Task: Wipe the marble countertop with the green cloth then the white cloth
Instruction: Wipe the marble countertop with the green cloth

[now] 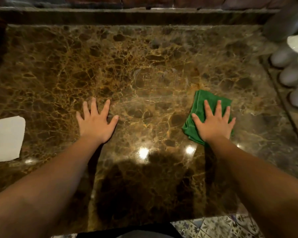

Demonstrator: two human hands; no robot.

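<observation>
Pressing flat on the folded green microfibre cloth, the right hand has its fingers spread wide and straight — palm down on the fabric, nothing gripped between them. The cloth lies on the right part of the glossy brown veined marble counter, its far and left edges showing past the hand. The left hand rests bare on the stone near the middle, fingers fanned open and empty. A folded white cloth lies at the left edge of the view, well apart from both hands. Pale rounded objects — blurred — line the counter's right side. Faint streaks show on the marble between the hands.
</observation>
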